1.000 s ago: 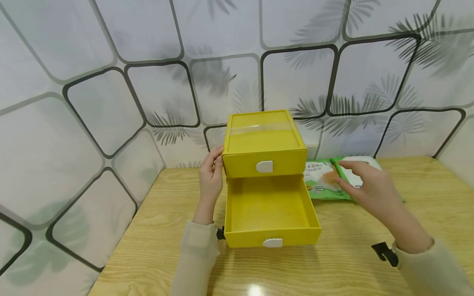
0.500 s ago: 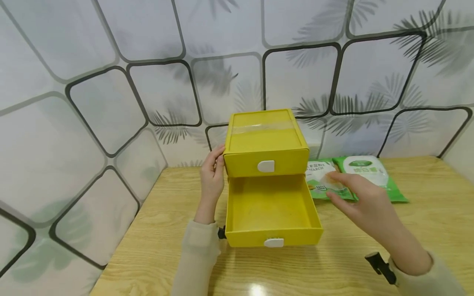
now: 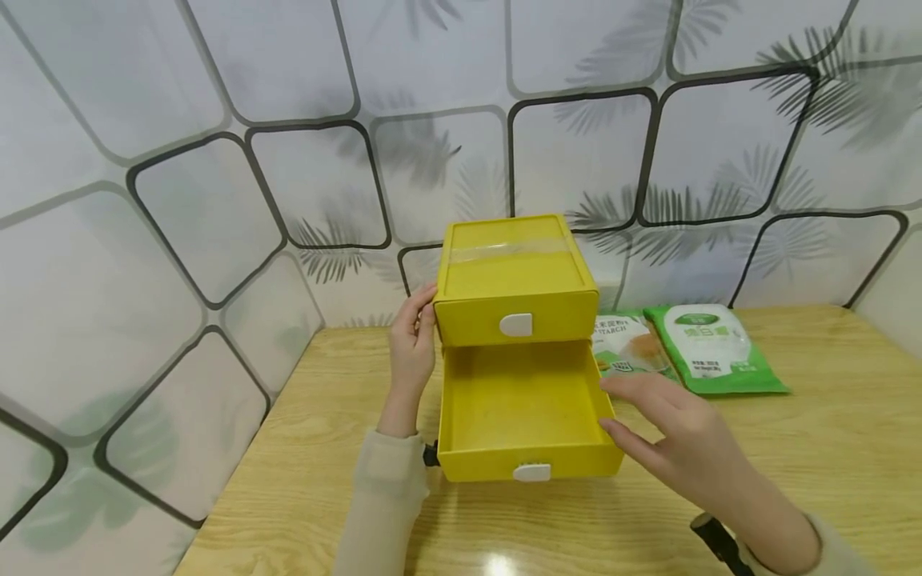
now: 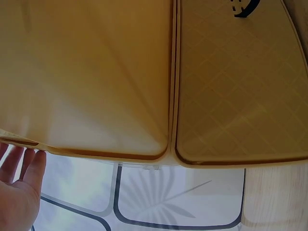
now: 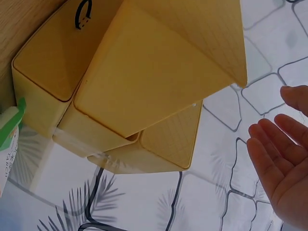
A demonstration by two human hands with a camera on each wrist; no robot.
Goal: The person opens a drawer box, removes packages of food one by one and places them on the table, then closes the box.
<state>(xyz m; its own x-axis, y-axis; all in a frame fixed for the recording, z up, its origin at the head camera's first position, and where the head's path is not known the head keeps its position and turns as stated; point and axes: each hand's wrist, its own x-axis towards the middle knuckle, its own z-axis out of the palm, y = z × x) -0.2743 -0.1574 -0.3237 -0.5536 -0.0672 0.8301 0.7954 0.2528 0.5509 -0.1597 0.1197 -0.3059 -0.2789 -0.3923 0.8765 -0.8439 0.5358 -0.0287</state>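
A yellow two-tier drawer box (image 3: 515, 268) stands in the middle of the head view, with clear tape across its top. Its upper drawer (image 3: 468, 324) is closed, while the lower drawer (image 3: 526, 400) is pulled out and bare inside. Both fronts carry a white tab handle. My left hand (image 3: 410, 344) rests its fingertips against the left side of the upper tier; the left wrist view has those fingertips (image 4: 36, 168) at the box's edge. My right hand (image 3: 691, 448) holds nothing, its thumb and fingers apart, right beside the pulled-out drawer's right wall.
Behind my right hand lie a starch bag (image 3: 627, 344), partly hidden by the box, and a green-and-white bag (image 3: 709, 348). All stand on a wooden table (image 3: 310, 496). A patterned wall (image 3: 432, 72) rises close behind. Black straps (image 3: 720, 540) show at the wrists.
My right hand has moved left and toward me, from over the green-and-white bag to the lower drawer's right side. Both bags stay on the table. My left hand has kept its place.
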